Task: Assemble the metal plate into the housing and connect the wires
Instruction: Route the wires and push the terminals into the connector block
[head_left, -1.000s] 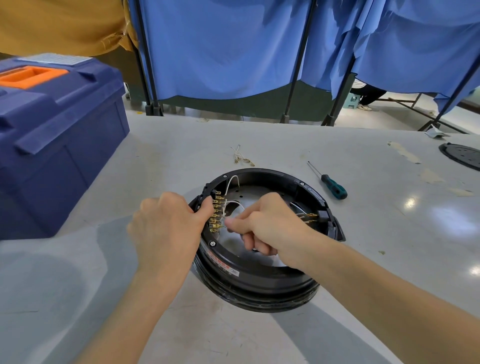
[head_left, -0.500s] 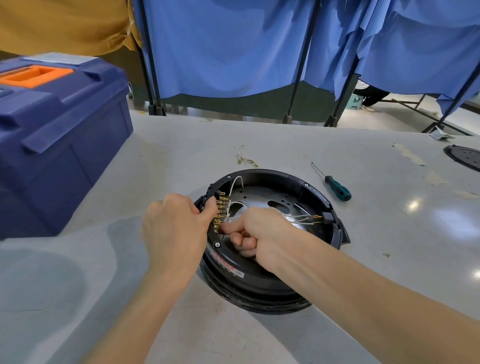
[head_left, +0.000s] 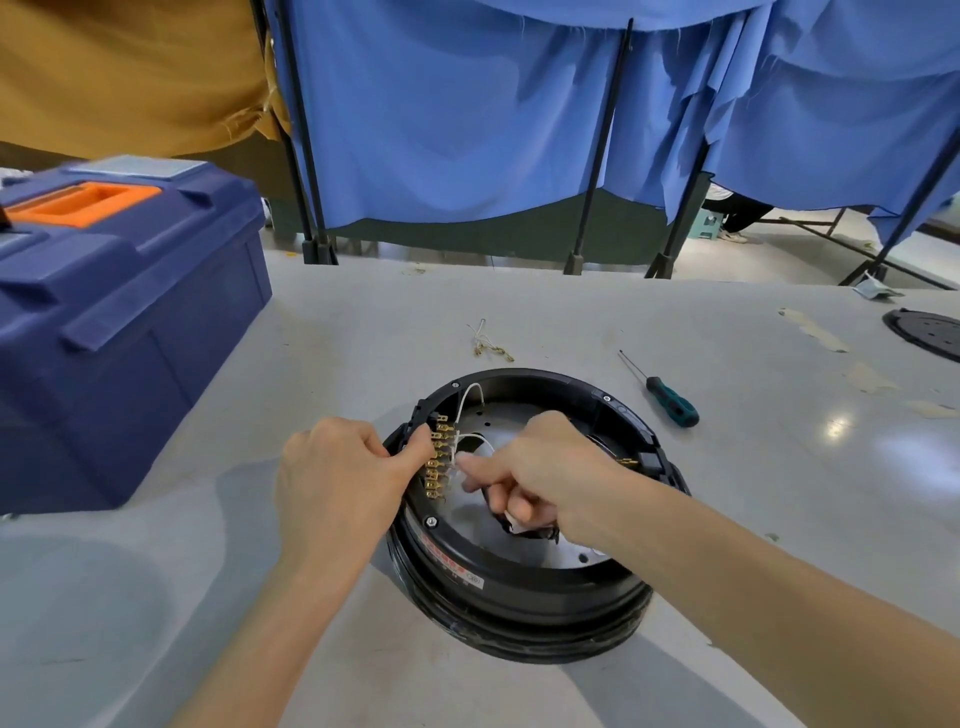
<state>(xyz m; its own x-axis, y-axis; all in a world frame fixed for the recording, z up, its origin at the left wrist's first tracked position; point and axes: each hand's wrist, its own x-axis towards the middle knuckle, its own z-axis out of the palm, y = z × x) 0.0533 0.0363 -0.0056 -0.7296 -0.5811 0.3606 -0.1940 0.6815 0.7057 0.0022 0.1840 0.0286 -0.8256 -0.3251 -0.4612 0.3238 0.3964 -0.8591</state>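
Note:
A round black housing (head_left: 519, 592) lies on the grey table with a silver metal plate (head_left: 498, 415) seated inside it. A row of brass terminals (head_left: 438, 462) runs along its left inner rim, and white wires (head_left: 470, 400) loop up from there. My left hand (head_left: 343, 467) grips the housing's left rim, thumb pressed beside the terminals. My right hand (head_left: 540, 467) reaches inside the housing and pinches a white wire end right next to the terminal row. Its other fingers are curled over the plate.
A big blue toolbox (head_left: 109, 322) with an orange handle stands at the left. A green-handled screwdriver (head_left: 670, 397) lies right of the housing, loose wire pieces (head_left: 488, 345) behind it. A black round cover (head_left: 930, 332) sits at the far right edge. Blue curtains hang behind the table.
My right hand has shifted slightly along the terminal row, still pinching the wire. The left hand keeps its grip on the rim. The view has dipped a little.

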